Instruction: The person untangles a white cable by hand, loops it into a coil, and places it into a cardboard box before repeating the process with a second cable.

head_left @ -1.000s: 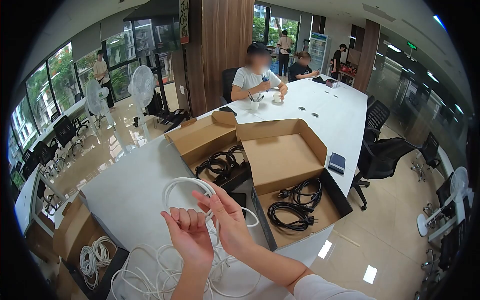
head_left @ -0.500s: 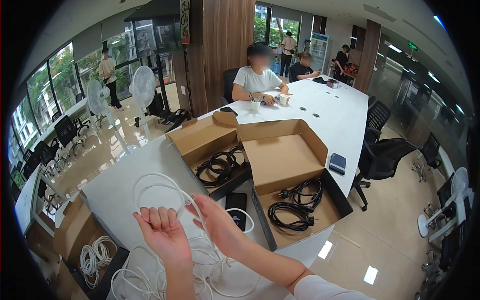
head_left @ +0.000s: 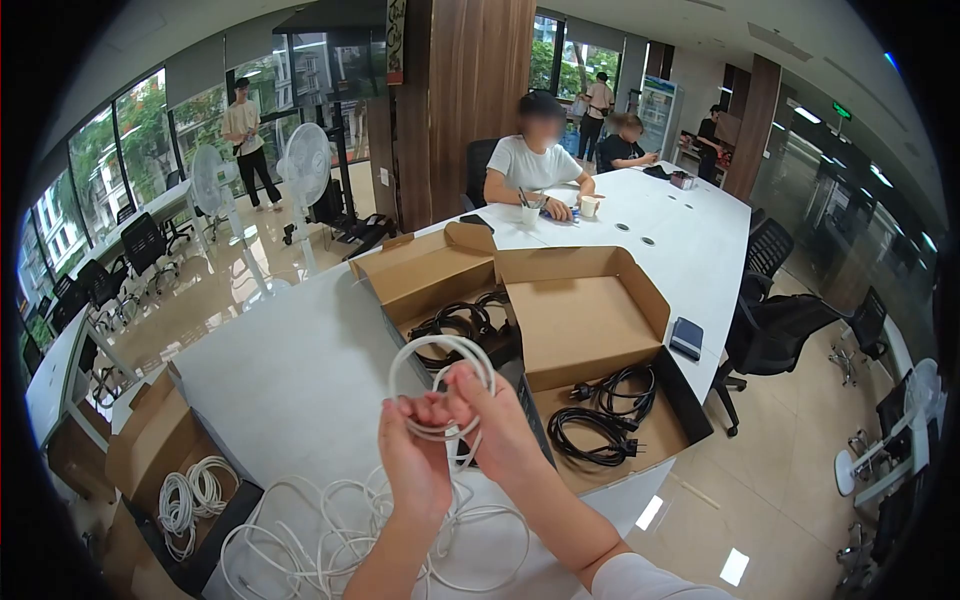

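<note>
A white cable (head_left: pixel 402 358) is looped into a small round coil, raised above the table. My left hand (head_left: pixel 415 465) has its fingers curled around the lower left of the coil. On the coil's right side, my right hand (head_left: pixel 500 420) pinches the same cable between thumb and fingers. Below both hands, a loose tangle of white cable (head_left: pixel 290 535) spreads over the white table (head_left: pixel 270 390). My forearms cover part of that tangle.
Beyond my hands, two open cardboard boxes (head_left: pixel 585 300) hold coiled black cables (head_left: pixel 590 435). Another box (head_left: pixel 145 440) at left contains coiled white cables (head_left: pixel 190 505). A dark notebook (head_left: pixel 687 338) lies at the table's right edge. A person (head_left: pixel 535 165) sits across, near a cup (head_left: pixel 588 206).
Both hands have shifted right and come together. My right hand, previously open beside the cable, now closes on the coil. The view has turned slightly left.
</note>
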